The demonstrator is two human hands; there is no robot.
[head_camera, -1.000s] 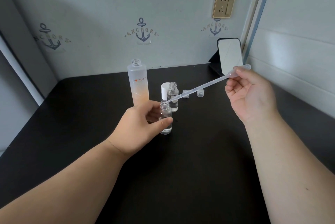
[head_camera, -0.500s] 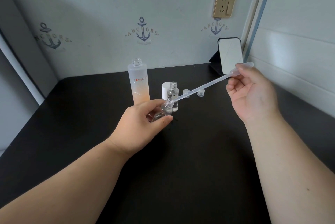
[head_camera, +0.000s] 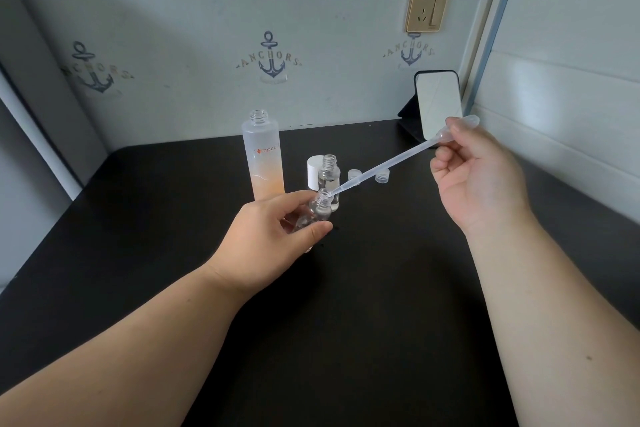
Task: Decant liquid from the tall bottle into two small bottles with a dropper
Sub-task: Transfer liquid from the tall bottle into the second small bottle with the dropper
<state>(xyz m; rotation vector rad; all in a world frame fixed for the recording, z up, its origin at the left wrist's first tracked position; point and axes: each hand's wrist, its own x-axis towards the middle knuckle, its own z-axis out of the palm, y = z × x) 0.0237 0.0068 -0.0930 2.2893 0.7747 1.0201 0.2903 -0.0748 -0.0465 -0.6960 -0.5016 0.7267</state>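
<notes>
My left hand (head_camera: 277,236) grips a small clear bottle (head_camera: 317,210), lifted off the black table and tilted with its mouth toward the right. My right hand (head_camera: 474,174) pinches the bulb of a long clear plastic dropper (head_camera: 391,163); the dropper's thin tip rests at the tilted bottle's mouth. A second small clear bottle (head_camera: 329,172) stands open just behind. The tall frosted bottle (head_camera: 265,156), orange at the bottom and uncapped, stands to the left of it.
A white cap (head_camera: 313,170) stands beside the second small bottle. Two small clear caps (head_camera: 354,174) (head_camera: 382,175) lie behind the dropper. A small mirror (head_camera: 438,103) leans at the back right corner. Walls close off the black table (head_camera: 363,288) at the back and right.
My left hand lifted the small bottle from upright on the table and tilted it toward the dropper. My right hand rose slightly, keeping the tip at the mouth.
</notes>
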